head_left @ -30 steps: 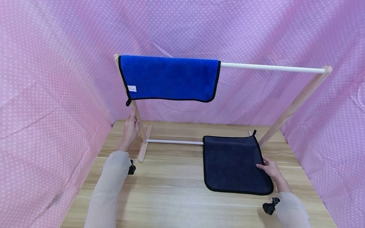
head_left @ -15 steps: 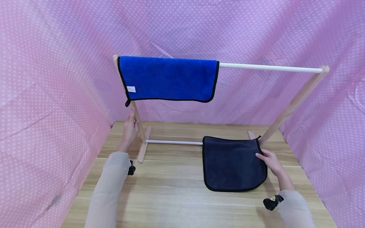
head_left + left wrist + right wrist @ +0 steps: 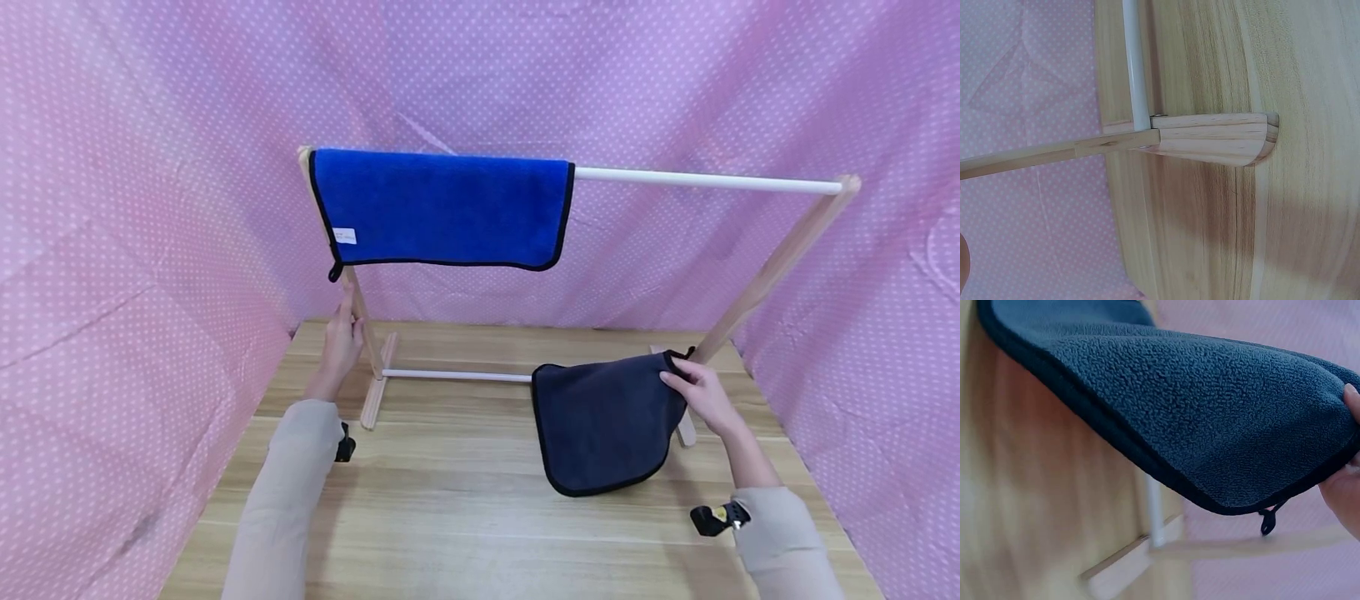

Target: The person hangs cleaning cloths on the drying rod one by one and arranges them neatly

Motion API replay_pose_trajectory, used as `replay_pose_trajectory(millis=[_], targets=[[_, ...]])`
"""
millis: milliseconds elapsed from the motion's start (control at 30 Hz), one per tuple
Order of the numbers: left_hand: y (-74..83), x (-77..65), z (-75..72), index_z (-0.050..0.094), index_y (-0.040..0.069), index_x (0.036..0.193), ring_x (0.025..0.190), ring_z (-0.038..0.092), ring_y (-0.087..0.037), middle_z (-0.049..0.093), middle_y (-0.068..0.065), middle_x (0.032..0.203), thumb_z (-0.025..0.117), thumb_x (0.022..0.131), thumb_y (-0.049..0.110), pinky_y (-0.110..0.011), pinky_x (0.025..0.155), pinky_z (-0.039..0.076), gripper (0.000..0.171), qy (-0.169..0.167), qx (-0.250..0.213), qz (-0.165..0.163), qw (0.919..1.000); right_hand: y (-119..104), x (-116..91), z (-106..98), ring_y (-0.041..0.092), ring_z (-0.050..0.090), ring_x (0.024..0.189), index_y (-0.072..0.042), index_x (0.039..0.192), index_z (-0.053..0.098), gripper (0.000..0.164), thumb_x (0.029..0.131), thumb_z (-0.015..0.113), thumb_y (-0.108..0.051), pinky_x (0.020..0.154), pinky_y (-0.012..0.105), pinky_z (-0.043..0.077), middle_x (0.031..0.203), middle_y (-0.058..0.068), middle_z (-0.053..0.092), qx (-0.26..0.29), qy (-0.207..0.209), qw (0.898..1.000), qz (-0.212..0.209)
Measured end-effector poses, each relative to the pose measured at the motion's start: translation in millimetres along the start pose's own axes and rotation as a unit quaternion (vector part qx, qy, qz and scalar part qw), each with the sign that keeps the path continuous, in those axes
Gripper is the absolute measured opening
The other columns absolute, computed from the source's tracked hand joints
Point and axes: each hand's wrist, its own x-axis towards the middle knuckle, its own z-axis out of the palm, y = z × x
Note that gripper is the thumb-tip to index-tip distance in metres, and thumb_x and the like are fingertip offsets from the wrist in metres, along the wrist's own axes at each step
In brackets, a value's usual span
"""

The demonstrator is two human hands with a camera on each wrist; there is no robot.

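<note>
A wooden towel rack stands on the table; its left post is gripped by my left hand, just under the blue towel. That towel, edged in black with a white tag, hangs over the left part of the top bar. At the lower right, my right hand pinches the upper right corner of a dark grey towel. This towel is raised at that corner and slopes down to the left, covering the right part of the lower bar. A black loop dangles by its edge in the right wrist view.
The rack's left foot rests on the wooden table. Its right post rises behind my right hand, and the right foot shows beside the grey towel. Pink dotted cloth surrounds the table.
My right hand has moved up along the grey towel's right edge, lifting that side so its lower right corner has swung inward. The rack's right end has shifted slightly left. The left hand stays put.
</note>
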Motion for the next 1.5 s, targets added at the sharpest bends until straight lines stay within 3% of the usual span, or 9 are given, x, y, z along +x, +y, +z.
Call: replay_pose_trajectory(millis=[67, 167, 300, 500, 700, 867, 1133, 1267, 1500], targets=[[-0.9, 0.2, 0.8, 0.022, 0.017, 0.144, 0.064, 0.048, -0.039, 0.049, -0.028, 0.083, 0.051, 0.081, -0.018, -0.049, 0.057, 0.043, 0.078, 0.003, 0.0, -0.001, 1.0, -11, 5, 1, -0.006, 0.057, 0.082, 0.021, 0.114, 0.049, 0.033, 0.087, 0.055, 0.004, 0.071, 0.008, 0.045, 0.095, -0.024, 0.06, -0.01, -0.003, 1.0, -0.013], [-2.2, 1.3, 1.7, 0.021, 0.019, 0.144, 0.066, 0.05, -0.04, 0.05, -0.028, 0.084, 0.051, 0.08, -0.02, -0.051, 0.058, 0.045, 0.081, 0.007, 0.0, -0.001, 1.0, -25, 11, 1, -0.004, 0.059, 0.08, 0.014, 0.112, 0.057, 0.028, 0.086, 0.056, 0.005, 0.069, 0.009, 0.046, 0.092, -0.022, 0.062, -0.008, -0.01, 0.999, -0.036], [-2.9, 2.3, 1.8, 0.021, 0.02, 0.144, 0.067, 0.05, -0.042, 0.049, -0.028, 0.083, 0.051, 0.08, -0.02, -0.052, 0.06, 0.045, 0.082, 0.005, 0.002, -0.003, 1.0, -40, 17, 1, -0.004, 0.059, 0.08, -0.005, 0.108, 0.067, 0.03, 0.085, 0.054, 0.009, 0.068, 0.009, 0.046, 0.092, -0.019, 0.064, 0.019, -0.022, 0.997, -0.065], [-2.4, 1.6, 2.9, 0.022, 0.019, 0.144, 0.066, 0.049, -0.041, 0.048, -0.027, 0.08, 0.052, 0.079, -0.02, -0.052, 0.06, 0.043, 0.081, 0.003, 0.006, -0.004, 1.0, -64, 24, 0, -0.01, 0.055, 0.089, -0.002, 0.112, 0.065, 0.034, 0.082, 0.056, 0.013, 0.075, 0.005, 0.042, 0.1, -0.025, 0.06, -0.024, -0.009, 0.995, -0.092], [-2.7, 1.7, 3.2, 0.024, 0.016, 0.142, 0.069, 0.052, -0.044, 0.05, -0.03, 0.085, 0.052, 0.08, -0.018, -0.053, 0.061, 0.046, 0.076, 0.002, 0.011, -0.009, 0.9999, -85, 31, -5, -0.015, 0.049, 0.098, -0.022, 0.113, 0.063, 0.042, 0.082, 0.06, 0.007, 0.081, 0.003, 0.038, 0.106, -0.027, 0.055, -0.065, 0.011, 0.992, -0.103], [-2.2, 1.7, 1.9, 0.024, 0.015, 0.142, 0.068, 0.051, -0.043, 0.05, -0.03, 0.084, 0.052, 0.08, -0.018, -0.053, 0.061, 0.045, 0.075, 0.005, 0.009, -0.01, 0.9999, -97, 38, -9, -0.013, 0.052, 0.096, -0.027, 0.109, 0.065, 0.05, 0.081, 0.058, 0.013, 0.08, 0.004, 0.039, 0.105, -0.027, 0.057, -0.051, 0.013, 0.99, -0.131], [-4.6, 1.1, 2.3, 0.024, 0.014, 0.141, 0.066, 0.051, -0.042, 0.049, -0.028, 0.082, 0.053, 0.08, -0.018, -0.052, 0.06, 0.045, 0.075, 0.003, 0.014, -0.008, 0.9999, -117, 52, -23, -0.012, 0.054, 0.092, -0.025, 0.107, 0.067, 0.054, 0.078, 0.056, 0.019, 0.077, 0.004, 0.04, 0.103, -0.028, 0.058, -0.073, 0.024, 0.984, -0.162], [-5.4, 1.9, 2.9, 0.024, 0.014, 0.141, 0.066, 0.051, -0.042, 0.05, -0.029, 0.083, 0.052, 0.08, -0.018, -0.052, 0.059, 0.045, 0.075, 0.001, 0.014, -0.009, 0.9999, -132, 61, -31, -0.01, 0.057, 0.082, -0.012, 0.107, 0.069, 0.047, 0.077, 0.055, 0.022, 0.071, 0.005, 0.042, 0.098, -0.025, 0.061, -0.081, 0.036, 0.978, -0.187], [-5.8, 2.2, 3.6, 0.024, 0.012, 0.141, 0.069, 0.052, -0.043, 0.049, -0.028, 0.082, 0.052, 0.08, -0.018, -0.053, 0.063, 0.046, 0.073, -0.008, 0.009, -0.011, 0.9999, -151, 74, -43, -0.004, 0.049, 0.064, -0.001, 0.081, 0.069, 0.026, 0.076, 0.056, 0.021, 0.06, 0.009, 0.039, 0.078, -0.02, 0.059, -0.086, 0.101, 0.967, -0.217]])
